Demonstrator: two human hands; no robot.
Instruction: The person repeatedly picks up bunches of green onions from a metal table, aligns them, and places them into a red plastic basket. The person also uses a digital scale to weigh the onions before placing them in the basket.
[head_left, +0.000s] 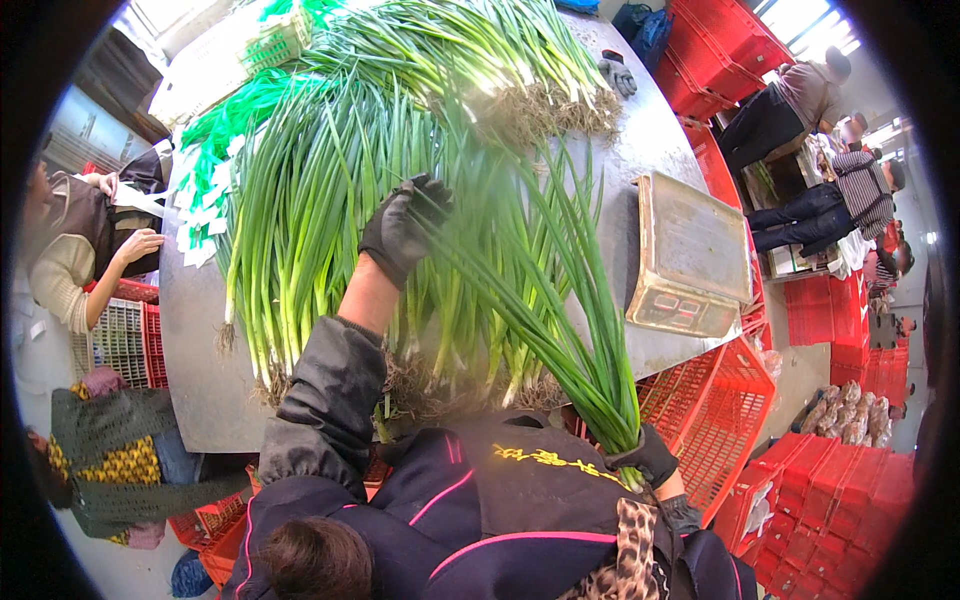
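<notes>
My right hand (646, 457), in a dark glove, grips a bunch of scallions (600, 360) near its lower end, close to my apron. The long green leaves fan upward and to the left from it. My left hand (409, 225), also gloved, is raised over the table with fingers curled. Some leaf tips of the bunch reach that hand, but whether it grips them is hidden. Beneath it lies a wide heap of scallions (300, 225), roots pointing towards me. Behind is a second pile of scallions (465, 45), with brown roots at its right end.
A grimy weighing scale (694, 240) stands on the metal table (202, 375) at right. Green ties with white tags (199, 225) lie at left. A grey glove (618, 75) rests farther back. Red crates (720, 420) flank the right side. A person's hand (141, 245) touches the left edge.
</notes>
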